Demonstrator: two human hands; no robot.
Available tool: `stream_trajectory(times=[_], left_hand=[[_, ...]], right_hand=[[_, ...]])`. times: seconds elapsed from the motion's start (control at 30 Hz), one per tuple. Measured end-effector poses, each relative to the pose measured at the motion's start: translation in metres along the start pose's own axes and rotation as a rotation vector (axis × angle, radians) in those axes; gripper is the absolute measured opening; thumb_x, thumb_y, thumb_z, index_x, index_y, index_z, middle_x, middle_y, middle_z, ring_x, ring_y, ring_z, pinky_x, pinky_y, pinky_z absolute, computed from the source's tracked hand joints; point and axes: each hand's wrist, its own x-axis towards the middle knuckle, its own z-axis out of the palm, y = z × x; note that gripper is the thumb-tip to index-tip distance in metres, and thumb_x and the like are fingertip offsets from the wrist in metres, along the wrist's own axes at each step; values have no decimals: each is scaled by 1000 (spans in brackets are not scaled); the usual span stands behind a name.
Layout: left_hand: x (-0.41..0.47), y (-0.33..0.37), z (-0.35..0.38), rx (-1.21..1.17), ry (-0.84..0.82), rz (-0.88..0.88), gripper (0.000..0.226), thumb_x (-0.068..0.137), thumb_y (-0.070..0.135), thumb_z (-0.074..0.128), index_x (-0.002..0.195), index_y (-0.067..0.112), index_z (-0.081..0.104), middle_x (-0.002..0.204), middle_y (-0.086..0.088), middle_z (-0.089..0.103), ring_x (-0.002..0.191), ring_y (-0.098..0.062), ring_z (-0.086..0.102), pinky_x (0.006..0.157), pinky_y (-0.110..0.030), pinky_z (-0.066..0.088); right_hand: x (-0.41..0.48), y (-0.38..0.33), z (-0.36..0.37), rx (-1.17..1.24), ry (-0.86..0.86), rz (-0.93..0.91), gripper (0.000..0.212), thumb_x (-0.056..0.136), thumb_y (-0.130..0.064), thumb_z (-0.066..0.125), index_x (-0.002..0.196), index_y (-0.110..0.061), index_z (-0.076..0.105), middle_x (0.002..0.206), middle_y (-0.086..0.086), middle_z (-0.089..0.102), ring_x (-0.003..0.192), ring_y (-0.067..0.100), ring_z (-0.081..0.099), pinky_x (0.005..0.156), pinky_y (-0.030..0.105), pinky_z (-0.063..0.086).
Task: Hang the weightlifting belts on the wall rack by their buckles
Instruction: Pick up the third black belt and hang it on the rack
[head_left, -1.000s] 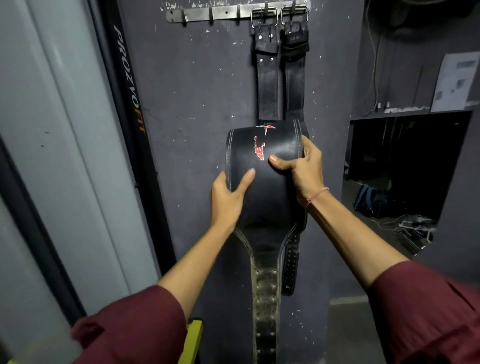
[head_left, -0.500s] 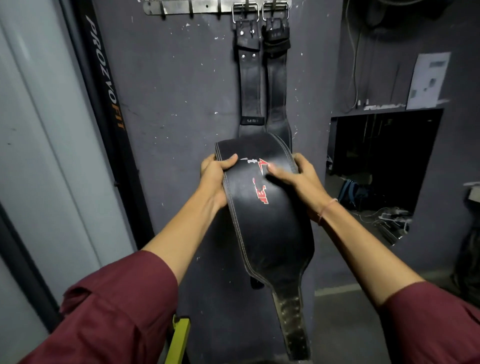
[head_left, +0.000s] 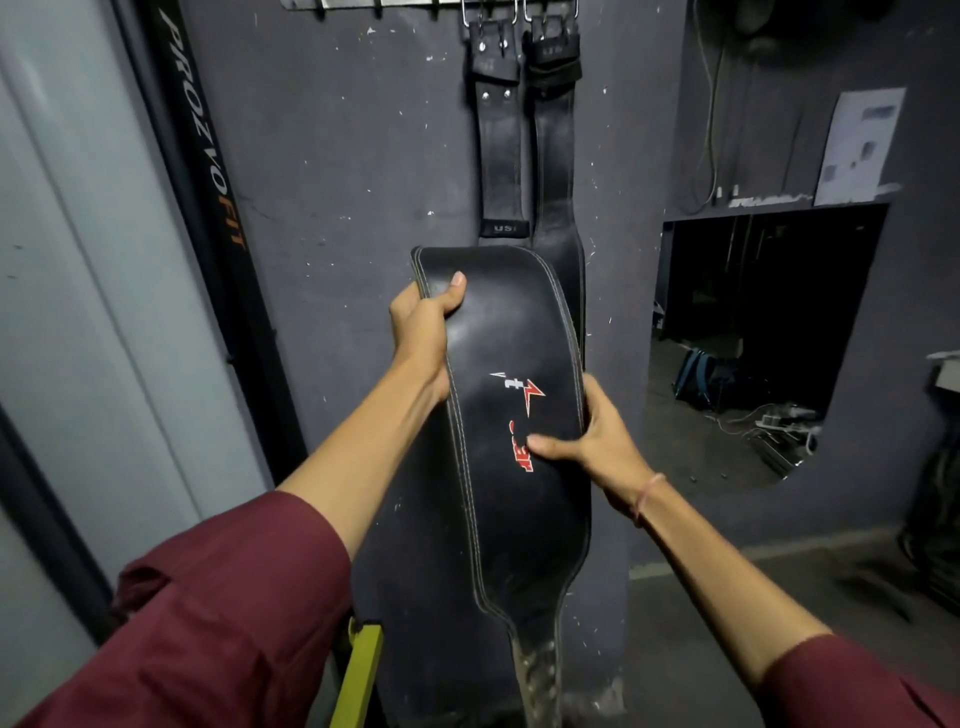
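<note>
A wide black leather weightlifting belt (head_left: 511, 467) with a red and white logo is bent over in front of the dark wall. My left hand (head_left: 423, 325) grips its left edge near the fold, thumb on top. Lower down, my right hand (head_left: 592, 436) clasps the right edge, thumb across the logo. Its worn, studded tail hangs to the bottom of the frame. Two black belts (head_left: 501, 150) hang side by side by their buckles from the metal wall rack (head_left: 363, 3) at the top edge. The held belt's buckle is hidden.
A black upright post with orange lettering (head_left: 208, 171) stands left of the wall. A yellow-green bar (head_left: 358, 675) rises below my left sleeve. On the right, a dark opening (head_left: 769, 332) shows a bag and cables on the floor; a paper sheet (head_left: 857, 145) hangs above it.
The view has tilted down, so the rack sits at the top edge. My right hand slid down the belt's right edge, and the belt's folded top leans further toward me.
</note>
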Motion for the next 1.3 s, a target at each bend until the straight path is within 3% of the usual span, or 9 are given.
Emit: stream_trajectory(times=[0.27, 0.4, 0.6, 0.7, 0.8, 0.93, 1.07, 1.17, 1.3], left_hand=[[-15, -1, -9, 35, -100, 134, 9, 85, 19, 72, 84, 11, 68, 86, -14, 67, 86, -29, 65, 87, -56, 54], [-23, -6, -14, 31, -167, 117, 26, 83, 18, 72, 95, -5, 68, 97, -30, 69, 89, -38, 68, 86, -63, 53], [-10, 17, -17, 94, -220, -302, 58, 87, 59, 59, 113, 8, 71, 114, -18, 72, 101, -31, 71, 93, -49, 56], [-4, 36, -14, 12, -325, -443, 53, 98, 47, 47, 125, 4, 65, 122, -20, 68, 106, -30, 68, 93, -41, 55], [2, 28, -6, 32, -205, -232, 30, 97, 5, 52, 124, 0, 63, 112, -17, 71, 95, -26, 69, 85, -36, 60], [-4, 6, 0, 19, -172, -123, 32, 89, -13, 56, 105, 13, 48, 106, -15, 70, 85, -23, 69, 70, -32, 62], [-13, -9, -2, 48, -149, -161, 31, 87, -17, 53, 97, 11, 49, 99, -11, 69, 79, -16, 69, 62, -23, 59], [-10, -7, -5, -46, -162, -462, 5, 90, 12, 56, 85, 14, 55, 71, -6, 68, 58, -17, 64, 56, -25, 56], [6, -1, -1, 114, -278, -621, 72, 90, 65, 47, 114, 1, 68, 102, -18, 73, 92, -30, 70, 87, -41, 56]], right_hand=[[16, -30, 17, 5, 60, -16, 90, 61, -22, 93, 136, -20, 44, 125, -2, 67, 114, 14, 66, 103, 37, 49], [56, -91, 18, 170, 50, -93, 49, 76, -10, 82, 120, -3, 61, 111, 15, 72, 100, 27, 71, 92, 45, 56], [58, -97, 23, 76, 23, -192, 75, 61, 6, 86, 126, -9, 53, 121, 15, 67, 112, 33, 66, 92, 45, 57], [50, -83, 21, 42, -34, -236, 81, 59, 9, 86, 128, -13, 49, 121, 10, 66, 108, 25, 67, 89, 40, 58], [45, -76, 12, 30, -30, -185, 76, 61, 15, 82, 124, -12, 50, 112, 4, 67, 98, 17, 67, 82, 34, 59], [51, -82, 5, 53, -43, -23, 28, 84, -9, 74, 110, -8, 62, 95, 2, 72, 86, 16, 70, 72, 29, 58], [66, -86, 9, -70, -46, 58, 49, 84, -21, 77, 124, -1, 56, 114, 11, 70, 103, 25, 70, 91, 40, 58], [59, -74, 15, -97, -51, -28, 33, 88, 1, 67, 118, 0, 52, 112, 13, 68, 103, 22, 67, 92, 36, 56], [41, -63, 23, -56, -99, -128, 44, 87, 7, 66, 127, -1, 49, 118, 9, 67, 108, 14, 66, 92, 29, 55]])
